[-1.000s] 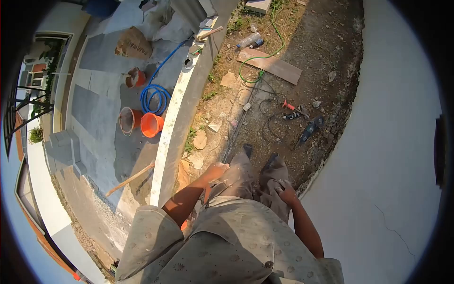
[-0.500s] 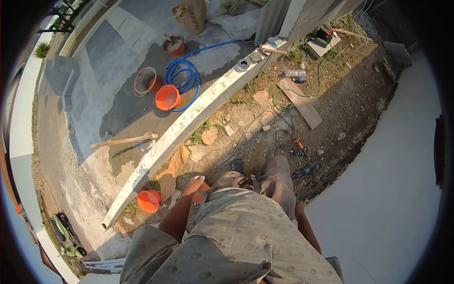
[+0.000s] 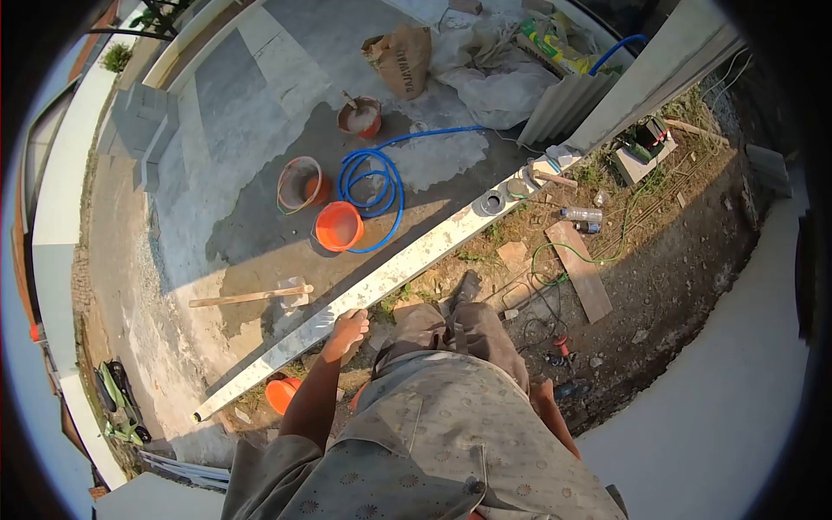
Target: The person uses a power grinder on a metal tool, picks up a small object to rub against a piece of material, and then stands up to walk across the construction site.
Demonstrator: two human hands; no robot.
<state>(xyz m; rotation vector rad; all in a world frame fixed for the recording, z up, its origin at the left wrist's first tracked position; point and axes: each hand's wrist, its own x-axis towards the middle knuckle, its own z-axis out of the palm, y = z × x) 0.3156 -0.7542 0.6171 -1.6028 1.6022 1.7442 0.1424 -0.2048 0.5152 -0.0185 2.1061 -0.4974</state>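
Note:
My left hand (image 3: 350, 329) hangs beside the narrow low wall (image 3: 407, 263), overlapping its near edge in this view. The fingers are loosely bent and apart with nothing in them, and a finger-shaped shadow falls on the wall top. By my right thigh is my right hand (image 3: 542, 392), partly behind my clothing, its fingers mostly hidden. An orange bucket (image 3: 282, 395) stands on the ground under my left forearm. Farther along the wall top sits a grey roll-like ring (image 3: 492, 203), with small tools next to it.
Across the wall are another orange bucket (image 3: 339, 227), a coiled blue hose (image 3: 394, 208), a paper sack (image 3: 406, 65) and a long wooden-handled tool (image 3: 251, 297). On the dirt side lie a plank (image 3: 579, 270), plastic bottle (image 3: 581, 214), cables and a red-handled power tool (image 3: 563, 348).
I have stepped forward along the wall, so the buckets and hose appear lower and more sacks show. My left hand has come up from beside my leg to the wall's edge.

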